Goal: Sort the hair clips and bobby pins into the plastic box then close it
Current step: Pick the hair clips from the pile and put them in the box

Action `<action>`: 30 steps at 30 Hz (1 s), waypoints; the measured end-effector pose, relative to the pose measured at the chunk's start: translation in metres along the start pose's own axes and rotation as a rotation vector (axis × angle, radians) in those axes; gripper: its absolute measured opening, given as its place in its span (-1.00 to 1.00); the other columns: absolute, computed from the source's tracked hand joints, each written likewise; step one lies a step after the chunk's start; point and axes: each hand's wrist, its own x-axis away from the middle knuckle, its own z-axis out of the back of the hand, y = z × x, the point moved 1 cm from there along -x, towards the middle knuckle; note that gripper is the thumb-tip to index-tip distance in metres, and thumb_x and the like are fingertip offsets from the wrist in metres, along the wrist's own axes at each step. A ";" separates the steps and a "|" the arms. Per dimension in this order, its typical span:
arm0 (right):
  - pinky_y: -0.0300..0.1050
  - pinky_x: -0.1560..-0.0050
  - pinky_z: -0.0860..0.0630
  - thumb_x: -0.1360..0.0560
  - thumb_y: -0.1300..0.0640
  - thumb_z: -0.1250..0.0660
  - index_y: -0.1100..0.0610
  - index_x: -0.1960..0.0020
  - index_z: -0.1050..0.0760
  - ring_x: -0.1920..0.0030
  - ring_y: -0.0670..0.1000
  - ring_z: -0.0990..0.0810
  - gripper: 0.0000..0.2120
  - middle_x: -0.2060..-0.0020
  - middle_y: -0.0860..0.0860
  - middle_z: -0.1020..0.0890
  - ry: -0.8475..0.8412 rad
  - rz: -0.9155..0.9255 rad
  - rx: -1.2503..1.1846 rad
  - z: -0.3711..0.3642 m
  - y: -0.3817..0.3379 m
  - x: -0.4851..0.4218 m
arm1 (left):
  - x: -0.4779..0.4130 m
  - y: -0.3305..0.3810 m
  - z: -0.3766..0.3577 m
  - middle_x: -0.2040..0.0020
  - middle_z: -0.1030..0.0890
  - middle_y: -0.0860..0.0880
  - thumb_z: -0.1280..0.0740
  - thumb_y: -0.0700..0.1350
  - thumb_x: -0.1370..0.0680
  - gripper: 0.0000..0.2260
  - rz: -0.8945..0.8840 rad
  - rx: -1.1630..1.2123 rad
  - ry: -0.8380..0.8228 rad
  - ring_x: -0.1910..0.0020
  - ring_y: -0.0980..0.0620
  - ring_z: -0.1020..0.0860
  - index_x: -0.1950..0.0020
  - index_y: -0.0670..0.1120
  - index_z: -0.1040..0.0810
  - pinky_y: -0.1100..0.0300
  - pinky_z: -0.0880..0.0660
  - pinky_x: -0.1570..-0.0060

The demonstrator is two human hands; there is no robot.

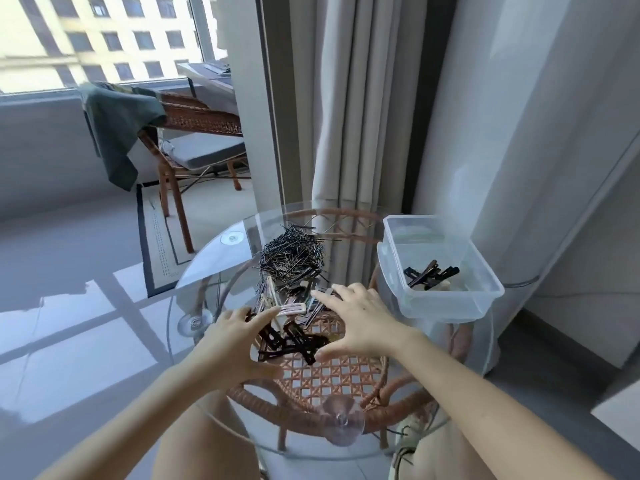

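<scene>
Shown with fingers spread and nothing held, left hand (239, 336) and right hand (360, 323) flank the clips (294, 336) at table centre, left of the box (446, 303); light, stiff, slippery, they are best pinched singly by the edges.

We are in a home, by a balcony window: floor-length curtains (349, 98), a rattan chair (194, 133) with a cushion, a rug (156, 237), apartment blocks (104, 32) outside
</scene>
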 end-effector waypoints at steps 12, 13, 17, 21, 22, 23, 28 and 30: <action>-0.06 -0.01 -0.46 -0.48 0.18 -0.31 0.16 0.03 -0.49 0.06 0.05 -0.51 -0.91 0.11 -0.01 -0.46 0.247 0.024 -0.328 -0.010 -0.015 0.012 | -0.001 -0.001 0.000 0.00 -0.44 0.00 -0.44 0.18 -0.30 -0.51 -0.088 0.238 0.256 0.04 0.02 -0.46 -0.20 0.11 -0.54 0.19 -0.47 0.00; -0.06 -0.01 -0.47 -0.48 0.22 -0.30 0.17 0.04 -0.50 0.06 0.06 -0.52 -0.93 0.11 0.00 -0.50 0.276 0.017 -0.331 -0.010 -0.014 0.013 | 0.001 -0.002 0.002 0.00 -0.45 0.00 -0.44 0.19 -0.29 -0.51 -0.088 0.256 0.274 0.05 0.02 -0.48 -0.19 0.10 -0.55 0.19 -0.48 0.00; -0.17 0.05 -0.45 -0.46 0.27 -0.32 0.19 0.07 -0.54 0.13 0.00 -0.51 -0.93 0.16 0.02 -0.57 0.349 0.030 -0.319 -0.001 -0.008 0.019 | 0.003 -0.003 0.009 0.12 -0.51 0.10 -0.37 0.22 -0.32 -0.60 -0.106 0.301 0.328 0.21 0.11 -0.51 -0.09 0.10 -0.62 0.42 -0.39 0.26; -0.46 0.20 -0.36 -0.45 0.28 -0.35 0.20 0.07 -0.58 0.24 -0.08 -0.49 -0.92 0.25 -0.04 -0.55 0.462 0.011 -0.321 0.025 -0.002 0.034 | 0.001 -0.007 0.018 0.13 -0.54 0.09 -0.37 0.13 -0.40 -0.74 -0.142 0.295 0.335 0.30 0.23 -0.41 -0.05 0.12 -0.65 0.46 -0.26 0.36; -0.50 0.21 -0.37 -0.44 0.28 -0.37 0.20 0.08 -0.59 0.25 -0.09 -0.50 -0.93 0.26 -0.05 -0.55 0.496 0.001 -0.320 0.034 0.001 0.039 | 0.000 -0.007 0.020 0.12 -0.55 0.08 -0.36 0.12 -0.41 -0.75 -0.141 0.298 0.339 0.30 0.23 -0.41 -0.05 0.12 -0.65 0.45 -0.26 0.35; -0.52 0.19 -0.38 -0.43 0.27 -0.40 0.20 0.09 -0.60 0.27 -0.10 -0.50 -0.93 0.28 -0.05 -0.57 0.533 -0.012 -0.316 0.043 0.005 0.045 | 0.000 -0.007 0.023 0.11 -0.56 0.07 -0.35 0.12 -0.42 -0.74 -0.137 0.305 0.345 0.29 0.23 -0.42 -0.05 0.11 -0.65 0.44 -0.27 0.34; -0.31 0.30 -0.37 -0.38 0.15 -0.46 0.16 0.15 -0.62 0.27 0.04 -0.56 -0.91 0.34 0.00 -0.62 0.692 -0.251 -0.227 0.081 0.052 0.067 | -0.001 0.003 0.049 0.17 -0.57 0.11 -0.23 0.25 -0.30 -0.54 -0.164 0.368 0.446 0.26 0.12 -0.50 -0.04 0.06 -0.66 0.29 -0.39 0.26; -0.14 0.25 -0.39 -0.38 0.10 -0.46 0.16 0.15 -0.63 0.21 0.12 -0.59 -0.87 0.29 0.06 -0.68 0.666 -0.388 -0.185 0.086 0.080 0.071 | -0.002 0.010 0.063 0.17 -0.59 0.12 -0.25 0.24 -0.31 -0.57 -0.180 0.372 0.474 0.29 0.18 -0.49 -0.04 0.07 -0.66 0.34 -0.37 0.30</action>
